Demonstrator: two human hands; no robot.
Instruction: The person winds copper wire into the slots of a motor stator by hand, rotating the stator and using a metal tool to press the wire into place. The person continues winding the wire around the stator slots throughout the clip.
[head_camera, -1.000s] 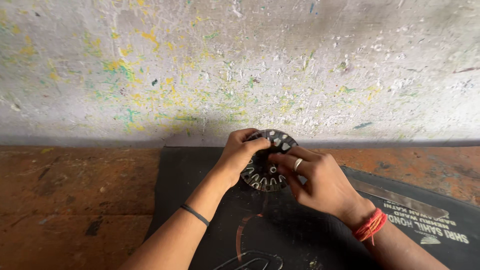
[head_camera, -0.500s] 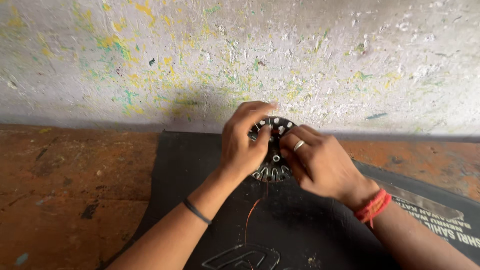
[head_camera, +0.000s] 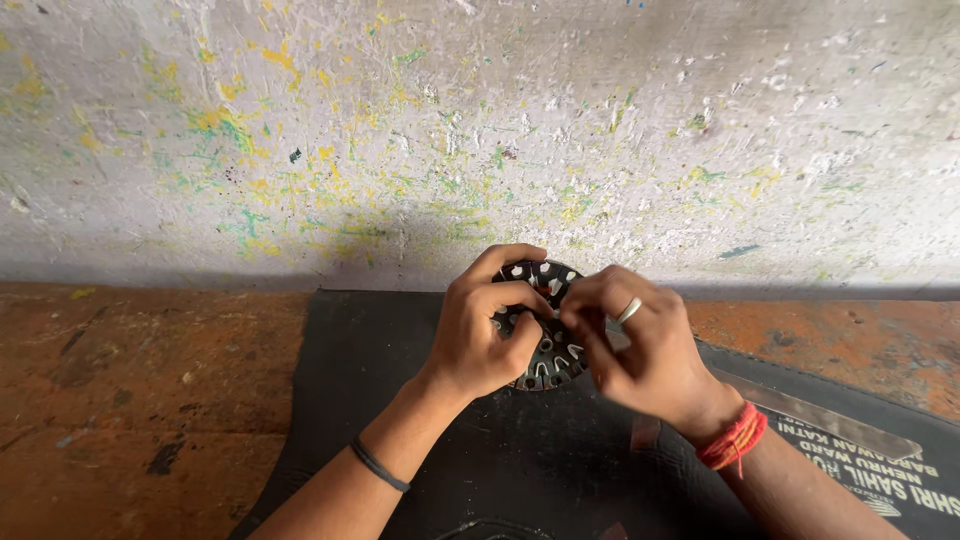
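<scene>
A round dark metal disc with slots around its rim (head_camera: 545, 355) is held up between both hands, above a black mat (head_camera: 400, 370). My left hand (head_camera: 485, 330) grips its left side, thumb across the face and fingers curled over the top edge. My right hand (head_camera: 635, 345), with a ring on one finger and red threads at the wrist, covers the disc's right side, fingertips pinched at its centre. Most of the disc's right half is hidden.
The black mat lies on a worn reddish-brown floor (head_camera: 130, 390), at the foot of a whitish wall (head_camera: 480, 130) flecked with yellow and green paint. A flat metal strip (head_camera: 820, 410) lies on the mat to the right, near its printed edge.
Both hands have stayed on the disc and shifted on it; my left thumb now lies across its face and my right fingertips have closed toward the centre. The view moved slightly.
</scene>
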